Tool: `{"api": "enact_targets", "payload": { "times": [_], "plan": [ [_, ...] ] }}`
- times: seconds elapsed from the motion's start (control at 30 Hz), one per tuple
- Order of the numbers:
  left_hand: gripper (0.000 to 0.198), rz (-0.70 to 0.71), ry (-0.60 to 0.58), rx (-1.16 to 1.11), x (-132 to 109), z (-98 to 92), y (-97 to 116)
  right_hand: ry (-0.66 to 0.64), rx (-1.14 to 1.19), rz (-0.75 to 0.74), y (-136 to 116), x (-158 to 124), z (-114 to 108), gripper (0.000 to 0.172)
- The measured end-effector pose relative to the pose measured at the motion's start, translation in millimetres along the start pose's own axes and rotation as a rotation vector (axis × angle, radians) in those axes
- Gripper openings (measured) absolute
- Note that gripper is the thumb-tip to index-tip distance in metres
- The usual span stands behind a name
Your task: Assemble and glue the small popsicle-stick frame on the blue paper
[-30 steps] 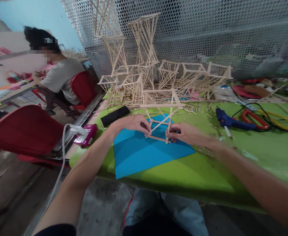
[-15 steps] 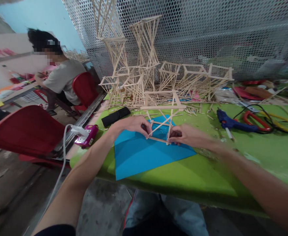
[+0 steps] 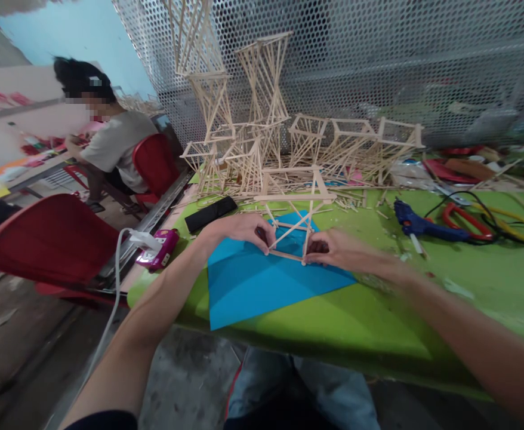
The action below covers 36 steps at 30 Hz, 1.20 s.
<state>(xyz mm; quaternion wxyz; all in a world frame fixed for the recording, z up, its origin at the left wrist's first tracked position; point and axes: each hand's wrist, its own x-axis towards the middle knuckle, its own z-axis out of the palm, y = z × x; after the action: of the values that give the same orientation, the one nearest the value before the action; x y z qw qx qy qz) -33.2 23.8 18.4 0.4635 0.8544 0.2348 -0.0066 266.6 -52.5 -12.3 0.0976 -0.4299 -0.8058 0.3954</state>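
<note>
**Both hands pinch the little stick frame from each side**

Nothing much has moved since a moment ago: both hands stay clamped on the same small stick frame (image 3: 294, 224), and only the view has drifted a little. That frame stands on the blue paper (image 3: 262, 280), right in the middle between the two hands. Its bottom stick runs side to side, from one hand across to the other. The left hand (image 3: 239, 230) pinches the left bottom corner with its fingertips closed narrow on the wood. The right hand (image 3: 338, 251) pinches the right bottom corner the same way. Neither hand is nearer; each sits at its own end. The wide top of the frame leans away from the person, toward the back.

The blue paper lies on the green tabletop (image 3: 423, 286). Just behind the frame is a big pile of finished stick towers (image 3: 262, 107), some tall and twisty, standing in front of a metal mesh wall (image 3: 378, 65). Off to the right lies a blue glue gun (image 3: 418, 224), well apart from the hands. A black case (image 3: 210, 212) lies to the left. Further left, another person (image 3: 110, 149) sits on a red chair (image 3: 154, 164).
</note>
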Motion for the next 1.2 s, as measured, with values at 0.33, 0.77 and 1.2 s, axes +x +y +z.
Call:
{"api": "enact_targets", "payload": {
  "times": [0.33, 0.77, 1.2],
  "plan": [
    [0.025, 0.018, -0.01, -0.025, 6.9, 4.3, -11.7, 0.006, -0.096, -0.017, 9.7, 2.8, -5.2, 0.046],
    [0.033, 0.008, -0.015, -0.174, 9.6, 12.1, -12.8, -0.038, -0.065, -0.051, 14.0, 1.2, -20.1, 0.045],
    [0.028, 0.043, 0.015, -0.034, 10.3, 13.3, -1.2, -0.039, -0.04, -0.048, 11.0, 0.5, -19.5, 0.039]
  ]
}}
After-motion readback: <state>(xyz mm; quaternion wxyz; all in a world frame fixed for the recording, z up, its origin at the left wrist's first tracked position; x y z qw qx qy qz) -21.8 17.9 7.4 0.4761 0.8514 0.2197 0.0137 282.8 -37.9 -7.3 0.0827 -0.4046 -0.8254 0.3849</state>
